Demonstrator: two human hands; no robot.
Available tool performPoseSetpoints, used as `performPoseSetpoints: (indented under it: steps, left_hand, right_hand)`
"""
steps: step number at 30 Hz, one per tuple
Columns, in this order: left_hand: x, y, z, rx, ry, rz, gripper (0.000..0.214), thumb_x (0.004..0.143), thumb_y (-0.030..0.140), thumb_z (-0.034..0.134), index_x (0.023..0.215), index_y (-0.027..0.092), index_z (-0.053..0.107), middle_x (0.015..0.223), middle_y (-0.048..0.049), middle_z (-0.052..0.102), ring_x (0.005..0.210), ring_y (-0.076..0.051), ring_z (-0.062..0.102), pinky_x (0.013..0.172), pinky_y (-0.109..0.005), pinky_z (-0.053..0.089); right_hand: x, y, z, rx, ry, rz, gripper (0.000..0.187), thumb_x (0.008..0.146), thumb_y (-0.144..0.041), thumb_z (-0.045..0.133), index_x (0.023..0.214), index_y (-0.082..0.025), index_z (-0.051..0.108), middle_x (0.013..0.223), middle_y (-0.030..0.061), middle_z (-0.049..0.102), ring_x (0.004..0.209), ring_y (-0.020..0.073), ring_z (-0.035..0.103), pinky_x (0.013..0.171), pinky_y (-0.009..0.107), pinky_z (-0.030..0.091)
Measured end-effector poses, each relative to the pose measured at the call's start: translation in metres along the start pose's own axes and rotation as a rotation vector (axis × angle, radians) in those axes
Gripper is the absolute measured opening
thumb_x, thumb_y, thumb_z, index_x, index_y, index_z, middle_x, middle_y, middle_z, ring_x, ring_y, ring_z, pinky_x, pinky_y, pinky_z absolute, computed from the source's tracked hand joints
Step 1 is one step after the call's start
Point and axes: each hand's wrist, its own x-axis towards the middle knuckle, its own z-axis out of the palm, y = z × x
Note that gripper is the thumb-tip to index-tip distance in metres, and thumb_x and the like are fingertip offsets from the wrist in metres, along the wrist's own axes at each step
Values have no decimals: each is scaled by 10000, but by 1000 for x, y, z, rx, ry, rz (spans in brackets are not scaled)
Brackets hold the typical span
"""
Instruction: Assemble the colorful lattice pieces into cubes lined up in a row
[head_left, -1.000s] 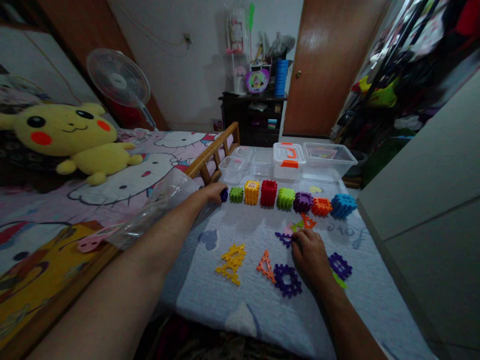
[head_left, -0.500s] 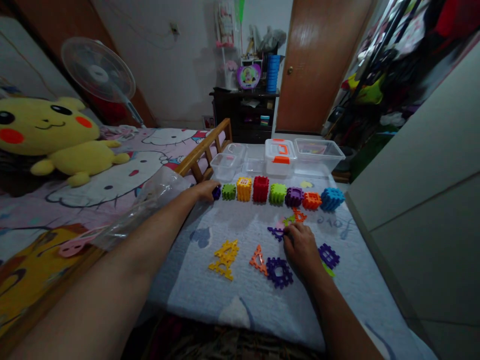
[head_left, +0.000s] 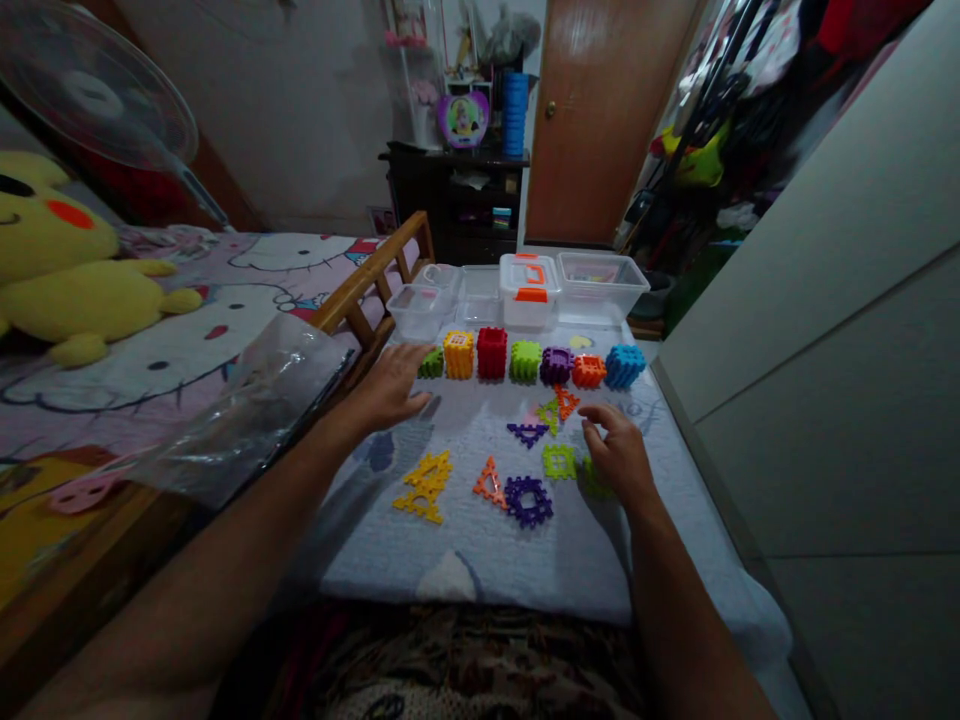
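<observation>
My left hand [head_left: 397,388] is open, thumb and fingers apart, by the left end of a row of stacked plastic building pieces. Its fingertips partly cover the dark green stack [head_left: 430,364]. To the right of that stand a yellow stack [head_left: 458,356] and a red stack [head_left: 492,354]. My right hand [head_left: 619,455] has its fingers loosely bent and parted, with nothing seen in them, above a green piece [head_left: 596,480] that it partly hides. Close by lie a green square piece [head_left: 559,462], a purple triangle [head_left: 528,433] and an orange triangle [head_left: 567,402].
A yellow pair of pieces [head_left: 426,487], an orange triangle [head_left: 490,483] and a purple wheel-like piece [head_left: 529,501] lie nearer to me. Clear plastic boxes [head_left: 529,292] stand behind the row. A wooden bed rail [head_left: 375,275] runs along the left, a white cabinet [head_left: 832,350] on the right.
My left hand has opened and lies beside the row's left end, where it held a purple stack. My right hand has left the purple triangle and moved right. The view has shifted.
</observation>
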Motion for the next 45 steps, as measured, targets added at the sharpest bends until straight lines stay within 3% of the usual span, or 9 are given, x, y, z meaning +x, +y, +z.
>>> performPoseSetpoints:
  steps: [3, 7, 12, 21, 28, 33, 38, 42, 45]
  left_hand:
    - [-25, 59, 11, -190, -62, 175, 493, 887, 271, 591, 1361, 207, 472, 1397, -123, 547, 1312, -280, 476, 1127, -472, 379]
    - [-47, 127, 31, -333, -200, 333, 481, 849, 391, 710, 1271, 221, 553, 1298, -107, 597, 1216, -266, 528, 1047, -412, 449]
    - [-50, 167, 46, -207, -268, 335, 651, 703, 524, 824, 1221, 202, 596, 1205, -111, 615, 1130, -308, 537, 961, -441, 475]
    - [-43, 172, 49, -211, -269, 268, 288, 830, 272, 659, 1105, 188, 653, 1076, -96, 697, 1049, -278, 605, 936, -416, 481]
    - [-21, 134, 50, -402, -274, -9, 234, 954, 221, 482, 1065, 194, 686, 996, -72, 741, 941, -223, 680, 859, -328, 504]
    - [-11, 110, 60, -349, -204, -106, 324, 921, 210, 546, 1234, 182, 625, 1180, -103, 701, 1087, -242, 645, 992, -357, 479]
    - [-29, 123, 58, -176, -52, -44, 471, 863, 261, 677, 1308, 160, 564, 1370, -149, 565, 1255, -287, 512, 1091, -423, 412]
    - [-48, 151, 52, -179, -152, 158, 522, 805, 435, 758, 1236, 194, 591, 1253, -112, 623, 1190, -299, 532, 1022, -439, 444]
    - [-54, 165, 52, -143, -238, 210, 490, 769, 471, 780, 1140, 190, 628, 1142, -100, 660, 1104, -307, 568, 966, -450, 455]
  right_hand:
    - [-3, 5, -7, -9, -38, 34, 228, 851, -294, 497, 915, -197, 694, 943, 89, 717, 897, 235, 655, 853, 389, 502]
    - [-7, 5, -4, -2, -83, 28, 211, 847, -308, 511, 882, -202, 691, 934, 83, 716, 885, 229, 656, 851, 382, 501]
    - [-11, 3, 2, -22, -38, 2, 215, 860, -281, 500, 896, -188, 690, 942, 102, 709, 919, 247, 650, 871, 397, 488]
    - [-16, 13, 11, -67, -5, -64, 191, 864, -204, 492, 913, -188, 676, 946, 107, 693, 938, 256, 628, 889, 401, 475]
    - [-19, 17, 24, -147, -25, -140, 189, 853, -139, 494, 899, -199, 668, 936, 97, 691, 930, 247, 610, 888, 382, 460]
    - [-20, 12, 31, -225, -88, -170, 184, 883, -132, 499, 907, -186, 673, 946, 105, 692, 936, 246, 595, 891, 372, 440]
    - [-20, 8, 33, -275, -134, -181, 181, 914, -146, 498, 899, -191, 673, 963, 99, 687, 935, 239, 576, 876, 364, 423]
    - [-19, 9, 35, -313, -148, -182, 171, 915, -156, 507, 893, -191, 673, 959, 104, 673, 940, 246, 564, 878, 370, 413]
    - [-18, 12, 35, -321, -155, -182, 166, 914, -165, 509, 910, -195, 672, 956, 103, 663, 946, 249, 556, 877, 371, 408]
